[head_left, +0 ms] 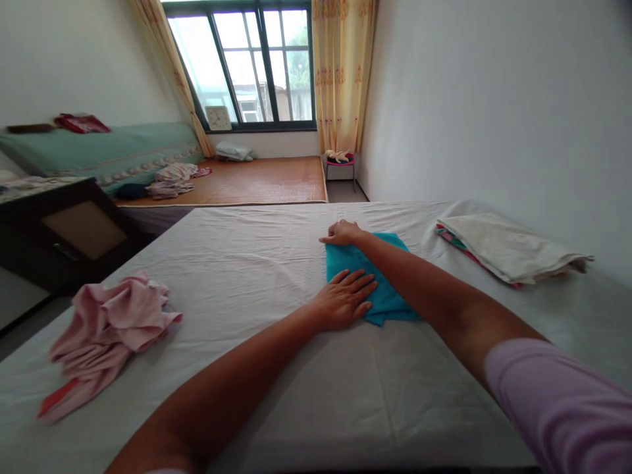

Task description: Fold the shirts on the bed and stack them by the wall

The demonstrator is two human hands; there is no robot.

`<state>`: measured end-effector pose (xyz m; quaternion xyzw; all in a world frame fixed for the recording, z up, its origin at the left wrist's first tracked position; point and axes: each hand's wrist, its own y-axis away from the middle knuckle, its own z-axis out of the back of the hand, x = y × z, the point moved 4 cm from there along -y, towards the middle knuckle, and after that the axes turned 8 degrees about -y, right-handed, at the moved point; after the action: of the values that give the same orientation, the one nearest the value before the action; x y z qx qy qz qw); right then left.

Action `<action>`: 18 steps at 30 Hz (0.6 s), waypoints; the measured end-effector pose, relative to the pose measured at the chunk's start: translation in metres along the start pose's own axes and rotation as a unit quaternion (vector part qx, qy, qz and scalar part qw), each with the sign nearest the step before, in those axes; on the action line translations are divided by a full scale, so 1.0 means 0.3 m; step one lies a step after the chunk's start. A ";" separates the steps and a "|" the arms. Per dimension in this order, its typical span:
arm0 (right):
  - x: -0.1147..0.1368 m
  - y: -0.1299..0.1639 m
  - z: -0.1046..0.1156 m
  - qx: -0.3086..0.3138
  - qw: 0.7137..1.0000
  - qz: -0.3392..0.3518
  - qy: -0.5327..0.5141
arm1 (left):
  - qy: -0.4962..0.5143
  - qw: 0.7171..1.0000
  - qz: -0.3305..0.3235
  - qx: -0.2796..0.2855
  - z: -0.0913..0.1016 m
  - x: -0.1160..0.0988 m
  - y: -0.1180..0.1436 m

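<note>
Teal cloth (382, 289) lies folded on the white bed sheet (247, 263). Left hand (345, 299) presses flat on its near edge, fingers spread; right hand (342, 233) rests curled at its far corner. Pink garment (106, 332) lies well apart.

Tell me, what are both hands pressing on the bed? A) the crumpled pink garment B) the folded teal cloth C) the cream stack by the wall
B: the left hand lies flat on the folded teal cloth, and the right hand presses its far corner.
</note>
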<state>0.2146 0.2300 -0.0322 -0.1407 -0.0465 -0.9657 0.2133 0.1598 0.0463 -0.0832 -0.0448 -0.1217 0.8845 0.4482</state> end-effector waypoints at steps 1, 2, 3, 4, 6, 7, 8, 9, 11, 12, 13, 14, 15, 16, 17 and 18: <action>0.010 -0.020 0.003 0.018 1.000 -0.003 -0.006 | 0.002 1.000 0.000 -0.002 -0.001 0.000 0.002; 0.014 -0.039 0.007 0.022 0.999 -0.009 -0.022 | 0.004 1.000 0.000 -0.004 -0.002 -0.001 0.003; 0.013 -0.056 0.013 0.011 0.999 -0.018 -0.045 | 0.006 1.000 -0.001 -0.004 -0.001 -0.001 0.004; 0.007 -0.072 0.019 -0.011 0.997 -0.030 -0.070 | 0.007 1.000 -0.002 -0.003 0.000 -0.002 0.005; -0.018 -0.095 0.024 -0.064 0.991 -0.053 -0.106 | 0.007 1.000 -0.006 0.001 0.005 -0.004 0.005; -0.031 -0.102 0.021 -0.082 0.988 -0.062 -0.112 | 0.007 1.000 -0.009 0.003 0.007 -0.006 0.005; -0.044 -0.106 0.014 -0.091 0.987 -0.067 -0.113 | 0.007 1.000 -0.012 0.005 0.009 -0.008 0.004; -0.054 -0.107 0.006 -0.095 0.987 -0.068 -0.113 | 0.007 1.000 -0.013 0.006 0.010 -0.009 0.004; -0.066 -0.098 0.000 -0.107 0.985 -0.062 -0.118 | 0.007 1.000 -0.010 0.002 0.009 -0.010 0.004; -0.067 -0.086 0.004 -0.116 0.984 -0.052 -0.123 | 0.005 1.000 -0.004 -0.002 0.008 -0.009 0.005; -0.065 -0.067 0.014 -0.131 0.981 -0.032 -0.137 | 0.003 1.000 0.004 -0.009 0.006 -0.006 0.006; -0.060 -0.041 0.028 -0.150 0.975 -0.001 -0.162 | 0.000 1.000 0.014 -0.016 0.004 -0.003 0.008; -0.053 -0.007 0.042 -0.161 0.966 0.038 -0.197 | -0.002 0.999 0.024 -0.023 0.002 0.000 0.009; -0.046 0.035 0.050 -0.156 0.956 0.083 -0.235 | -0.003 0.999 0.031 -0.028 -0.001 0.003 0.010; -0.039 0.084 0.051 -0.132 0.945 0.130 -0.269 | -0.003 0.999 0.034 -0.030 -0.003 0.005 0.010; -0.032 0.136 0.041 -0.089 0.937 0.176 -0.289 | -0.003 0.999 0.035 -0.030 -0.005 0.006 0.009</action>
<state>0.2432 0.1987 -0.0221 -0.4384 0.0053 -0.8304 0.3439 0.1571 0.0464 -0.0853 -0.0603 -0.1479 0.8958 0.4148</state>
